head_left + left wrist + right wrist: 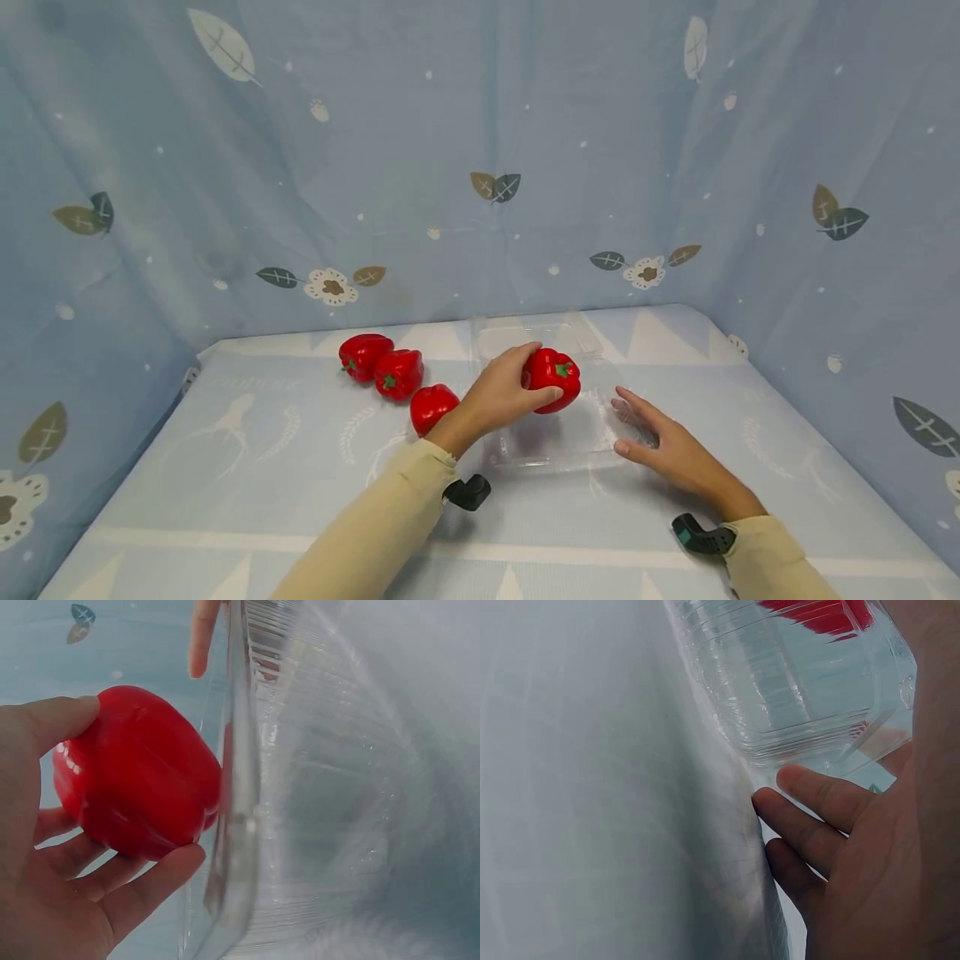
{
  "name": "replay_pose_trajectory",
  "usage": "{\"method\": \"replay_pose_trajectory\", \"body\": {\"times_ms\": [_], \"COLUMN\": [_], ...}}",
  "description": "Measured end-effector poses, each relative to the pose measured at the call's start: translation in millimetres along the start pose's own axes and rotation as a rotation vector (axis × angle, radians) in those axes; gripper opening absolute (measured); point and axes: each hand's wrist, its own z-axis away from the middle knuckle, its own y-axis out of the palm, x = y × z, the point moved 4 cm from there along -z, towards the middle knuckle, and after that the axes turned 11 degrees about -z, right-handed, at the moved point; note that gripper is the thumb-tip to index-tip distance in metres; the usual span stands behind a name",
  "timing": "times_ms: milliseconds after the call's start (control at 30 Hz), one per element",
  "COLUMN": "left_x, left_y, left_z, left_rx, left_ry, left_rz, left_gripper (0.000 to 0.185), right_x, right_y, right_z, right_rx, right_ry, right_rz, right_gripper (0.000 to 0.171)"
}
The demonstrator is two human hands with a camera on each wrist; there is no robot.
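A red bell pepper [553,382] with a green stem is in my left hand [498,393], over a clear plastic container [551,461]. In the left wrist view, my thumb and fingers curl round the pepper [142,776], beside the container wall [244,817]. My right hand [678,454] is at the right side of the container with its fingers loosely extended and nothing in it. The right wrist view has the fingertips [791,778] close to the container's corner [769,746]; whether they touch it I cannot tell.
Three more red bell peppers lie left of the container: one at the back [365,357], one in the middle [399,374], and one partly behind my left wrist [432,408]. The container's clear lid [536,329] stretches behind it. A patterned blue curtain [420,150] encloses the table.
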Motion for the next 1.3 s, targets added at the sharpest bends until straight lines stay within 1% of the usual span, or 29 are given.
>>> {"method": "replay_pose_trajectory", "body": {"times_ms": [200, 467, 700, 900, 1000, 1133, 1300], "left_x": [-2.2, -5.8, -9.2, -11.1, -12.2, -14.2, -18.6], "left_y": [6.3, 14.3, 21.0, 28.9, 31.5, 32.2, 31.1], "left_z": [-1.1, -0.8, -0.7, -2.6, -3.5, -7.7, -16.5], "left_rx": [0.022, 0.064, 0.093, 0.082, 0.086, 0.097, 0.083], "left_ry": [0.017, 0.015, 0.003, 0.049, 0.054, 0.046, 0.050], "left_rz": [-0.051, -0.164, -0.229, -0.356, -0.405, -0.421, -0.433], "left_gripper": [0.075, 0.074, 0.072, 0.069, 0.069, 0.070, 0.071], "right_x": [-1, -2, -4, -4, -5, -4, -2], "right_y": [0, 2, 2, 1, 2, 2, 0], "right_z": [0, -1, 0, 2, 2, 1, 1], "right_rx": [-0.003, 0.002, -0.001, -0.019, -0.018, -0.012, -0.018], "right_ry": [-0.013, -0.029, -0.016, 0.002, 0.014, 0.019, -0.004], "right_rz": [-0.012, -0.025, -0.025, -0.024, -0.019, -0.016, -0.007], "right_gripper": [0.078, 0.077, 0.076, 0.076, 0.078, 0.078, 0.076]}}
